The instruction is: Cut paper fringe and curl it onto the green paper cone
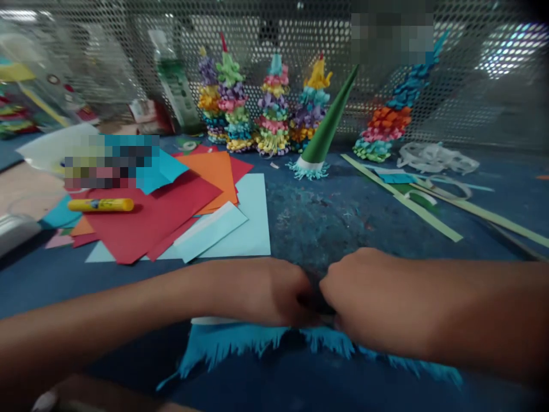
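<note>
From my remote seat I list, left to right, on a dark blue table (300, 226): one white object (17, 233), cut off by the left edge; one yellow marker (100, 205), lying on a stack of red paper (158, 220); one bright blue sheet (163, 166), creased, on the same stack; one green-labelled bottle (180, 94), standing behind; orange paper (214, 171), overlapping the red; one pale blue sheet (255, 229), flat at the stack's right side, with a folded pale strip (214, 230) across its near part; one length of fringed blue paper (234, 339), spread in front of me, below and partly behind both hands, its fringe toward me; one left hand (277, 292), bent over that paper, fingers turned under, so I cannot tell whether they are clamped; four fringed cones (273, 109), many-coloured, in a row against a perforated screen (261, 34); one dark object (318, 293), between the hands, too blurred for me to identify; one plain green cone (326, 129), tilted right, pale fringe at its base; one right hand (360, 292), curled together around the dark object; one taller fringed cone (386, 117), blue above orange; pale green strips (431, 217), crossing loosely; one tangle of clear ribbon (435, 157), near the screen.
</note>
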Action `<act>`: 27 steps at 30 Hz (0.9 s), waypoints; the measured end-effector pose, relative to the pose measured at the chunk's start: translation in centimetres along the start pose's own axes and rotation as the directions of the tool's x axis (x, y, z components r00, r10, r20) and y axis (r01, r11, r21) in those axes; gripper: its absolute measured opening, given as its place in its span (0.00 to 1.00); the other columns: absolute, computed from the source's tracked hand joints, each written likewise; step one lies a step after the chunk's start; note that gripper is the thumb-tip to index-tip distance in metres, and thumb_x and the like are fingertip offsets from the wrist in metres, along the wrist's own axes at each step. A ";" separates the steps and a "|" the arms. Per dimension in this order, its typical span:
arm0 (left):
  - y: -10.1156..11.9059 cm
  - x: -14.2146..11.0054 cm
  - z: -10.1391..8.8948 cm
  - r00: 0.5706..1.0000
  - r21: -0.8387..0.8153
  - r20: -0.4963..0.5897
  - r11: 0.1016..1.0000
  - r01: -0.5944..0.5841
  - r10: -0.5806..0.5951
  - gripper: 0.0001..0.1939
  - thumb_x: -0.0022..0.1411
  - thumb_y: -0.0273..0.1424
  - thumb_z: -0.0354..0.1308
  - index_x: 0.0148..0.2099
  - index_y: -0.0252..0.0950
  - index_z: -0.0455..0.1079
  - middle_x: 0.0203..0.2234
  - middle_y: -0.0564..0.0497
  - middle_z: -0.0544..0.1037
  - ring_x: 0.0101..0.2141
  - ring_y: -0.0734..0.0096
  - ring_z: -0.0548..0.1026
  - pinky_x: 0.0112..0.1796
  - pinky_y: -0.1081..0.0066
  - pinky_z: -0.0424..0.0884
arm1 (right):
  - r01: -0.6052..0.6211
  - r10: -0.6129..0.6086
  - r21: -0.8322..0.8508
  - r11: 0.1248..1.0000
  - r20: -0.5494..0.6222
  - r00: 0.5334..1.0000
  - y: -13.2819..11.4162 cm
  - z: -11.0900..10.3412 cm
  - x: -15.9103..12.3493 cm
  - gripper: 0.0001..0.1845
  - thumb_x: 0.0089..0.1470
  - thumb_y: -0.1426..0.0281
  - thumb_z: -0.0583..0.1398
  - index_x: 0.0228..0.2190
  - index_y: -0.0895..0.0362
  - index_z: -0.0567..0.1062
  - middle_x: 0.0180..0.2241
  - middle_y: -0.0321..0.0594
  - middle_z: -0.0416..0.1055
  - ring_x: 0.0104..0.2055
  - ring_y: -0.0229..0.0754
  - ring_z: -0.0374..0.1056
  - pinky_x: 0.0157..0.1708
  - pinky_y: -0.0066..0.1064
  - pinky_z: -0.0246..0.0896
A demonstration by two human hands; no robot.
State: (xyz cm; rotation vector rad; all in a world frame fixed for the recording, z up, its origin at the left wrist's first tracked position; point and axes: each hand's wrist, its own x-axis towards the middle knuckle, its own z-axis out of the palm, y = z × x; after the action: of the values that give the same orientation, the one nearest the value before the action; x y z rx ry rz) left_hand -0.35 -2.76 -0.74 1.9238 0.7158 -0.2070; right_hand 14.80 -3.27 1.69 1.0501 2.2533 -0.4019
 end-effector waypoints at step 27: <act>-1.9 -5.1 0.7 0.863 -0.134 -0.370 0.939 0.317 -0.344 0.24 0.67 0.53 0.51 0.44 0.39 0.76 0.34 0.50 0.79 0.33 0.66 0.74 0.31 0.71 0.65 | 0.155 -0.125 0.067 0.986 -0.328 0.936 4.2 -2.6 2.7 0.14 0.57 0.60 0.57 0.36 0.51 0.82 0.37 0.43 0.80 0.34 0.49 0.72 0.24 0.34 0.51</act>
State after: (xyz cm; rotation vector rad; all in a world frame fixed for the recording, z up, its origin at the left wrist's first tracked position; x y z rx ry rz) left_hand -5.41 -4.78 -0.22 1.7810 1.3076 -0.0062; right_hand 15.64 2.30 1.85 1.0679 2.6353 -0.4211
